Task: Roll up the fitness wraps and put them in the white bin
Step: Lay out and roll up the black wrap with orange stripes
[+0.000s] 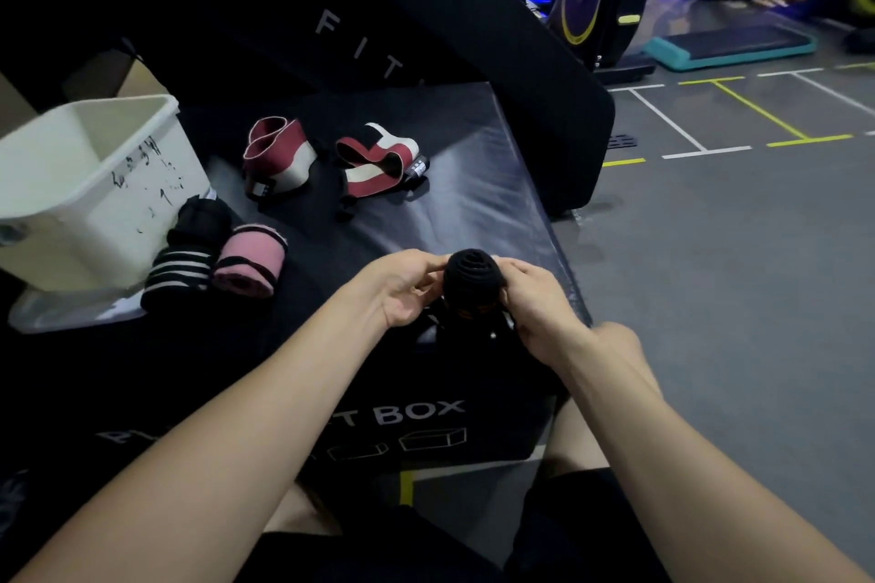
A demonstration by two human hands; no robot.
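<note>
Both hands are working one black wrap [473, 282], held between them above the near edge of the black box [473, 204]. Left hand [402, 294] is pinching the roll's left side w/ curled fingers; right hand [535, 312] is gripping the right side, fingers curled round it. The spiral end is facing the camera; the loose tail appears to be hanging below the roll, though detail is too dark to confirm.

Handling, as judged:
- Wrap is soft elastic fabric, light, non-fragile. It will likely spring open if released.
- Best hold: across the roll's width, thumb on one flat spiral end, fingers on the other, keeping tension on the tail.
- Surface looks grippy, not slippery.

Bin [94, 185] is sitting well to the left of the left hand, tilted. Striped roll [175, 272] and pink roll [248, 263] are lying just beside the bin. Two red-white wraps [279, 156] [379, 163] are lying beyond the hands, loosely looped, not yet rolled tight.
</note>
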